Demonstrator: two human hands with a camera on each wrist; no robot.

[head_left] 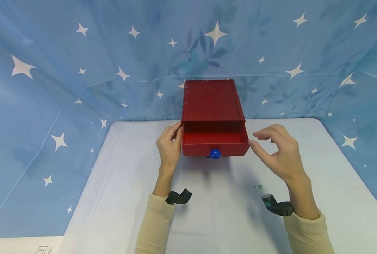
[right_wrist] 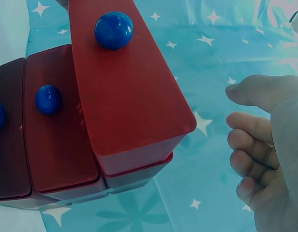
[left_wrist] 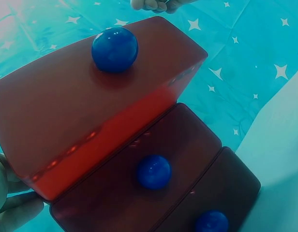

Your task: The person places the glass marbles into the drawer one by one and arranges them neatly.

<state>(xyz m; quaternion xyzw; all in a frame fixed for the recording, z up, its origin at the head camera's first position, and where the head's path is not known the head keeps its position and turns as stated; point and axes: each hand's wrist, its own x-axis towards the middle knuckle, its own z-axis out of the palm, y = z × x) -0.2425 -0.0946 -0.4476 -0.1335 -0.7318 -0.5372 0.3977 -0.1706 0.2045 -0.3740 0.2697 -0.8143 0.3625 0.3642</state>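
Note:
A dark red drawer cabinet stands at the back of the white table. Three stacked drawers show in the left wrist view, each with a round blue knob. The top drawer is pulled out, its red inside visible from above, while the middle drawer and bottom drawer are closed. My left hand rests its fingertips against the cabinet's left side, by the open drawer. On the right, my right hand hovers beside the drawer's front corner, fingers loosely bent and holding nothing; the right wrist view shows a gap between them.
A small green, glassy-looking piece lies on the white table, right of the middle. Behind the cabinet hangs a blue cloth with white stars. Each wrist wears a black camera mount.

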